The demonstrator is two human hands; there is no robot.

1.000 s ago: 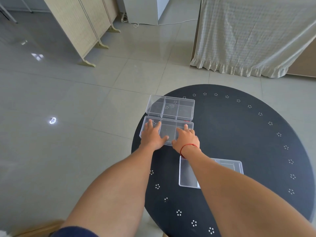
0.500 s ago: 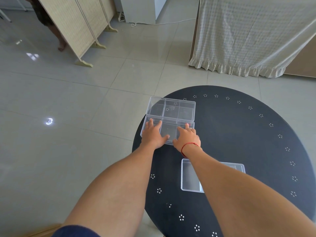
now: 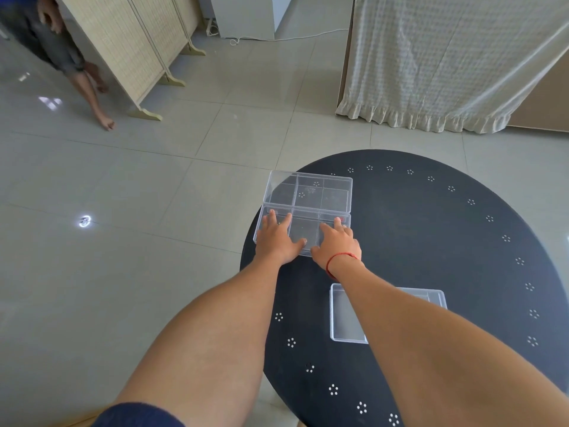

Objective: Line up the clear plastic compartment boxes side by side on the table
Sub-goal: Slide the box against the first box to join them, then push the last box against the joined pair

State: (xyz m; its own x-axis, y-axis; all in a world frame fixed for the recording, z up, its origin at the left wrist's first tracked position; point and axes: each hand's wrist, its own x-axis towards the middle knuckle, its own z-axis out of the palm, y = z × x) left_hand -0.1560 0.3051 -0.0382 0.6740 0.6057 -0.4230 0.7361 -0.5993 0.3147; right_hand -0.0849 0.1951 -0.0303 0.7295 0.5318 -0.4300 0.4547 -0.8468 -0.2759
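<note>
Boxes (image 3: 308, 192): three (two touching) | hands (image 3: 278, 241): two, flat on one

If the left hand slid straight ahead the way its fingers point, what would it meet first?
Probably the far clear plastic compartment box, which abuts the near clear box under the left hand; wall heights are unclear.

Home interior, living area. Grey tiled floor (image 3: 154, 186); folding woven screen (image 3: 129, 41); frilled checked cloth (image 3: 446, 63) draped over furniture; white appliance (image 3: 246, 13) with trailing cord (image 3: 292, 37); barefoot person (image 3: 70, 66) beside screen.
</note>
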